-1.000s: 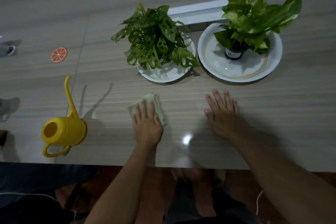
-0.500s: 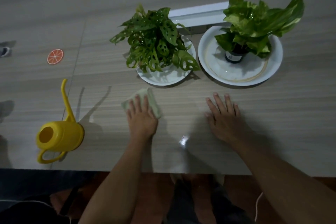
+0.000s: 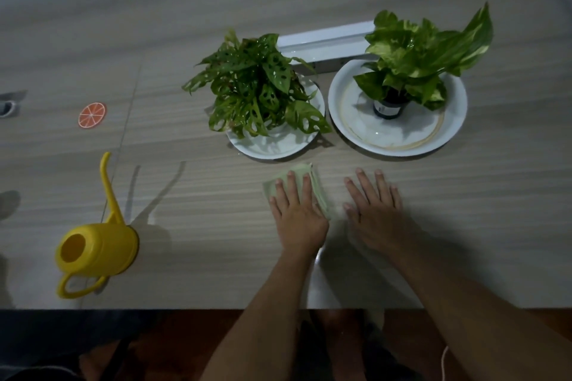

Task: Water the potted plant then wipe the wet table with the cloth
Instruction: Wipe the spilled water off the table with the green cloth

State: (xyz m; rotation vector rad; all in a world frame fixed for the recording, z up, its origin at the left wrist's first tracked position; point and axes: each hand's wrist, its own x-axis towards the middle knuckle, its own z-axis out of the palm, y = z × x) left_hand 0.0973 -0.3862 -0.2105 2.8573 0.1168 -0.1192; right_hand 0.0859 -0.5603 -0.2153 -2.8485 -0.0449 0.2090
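A folded pale green cloth (image 3: pixel 320 195) lies flat on the wooden table (image 3: pixel 201 195), just in front of the left plate. My left hand (image 3: pixel 297 213) presses down on it with fingers spread, covering most of it. Beside it, my right hand (image 3: pixel 374 213) rests palm down on the bare table, holding nothing. The holey-leaved potted plant (image 3: pixel 257 90) stands on a white plate (image 3: pixel 272 148). A second, brighter green potted plant (image 3: pixel 414 52) stands in a larger white plate (image 3: pixel 402 133) to its right. The yellow watering can (image 3: pixel 96 250) sits at the near left, spout pointing away.
An orange-slice coaster (image 3: pixel 92 114) lies at the far left. A white rectangular box (image 3: pixel 325 42) sits behind the two plants. The table's near edge (image 3: pixel 185 308) runs just below my wrists, with my legs underneath.
My left hand has slid the cloth to the right along the table, ending close to my right hand. The right hand has stayed flat in place.
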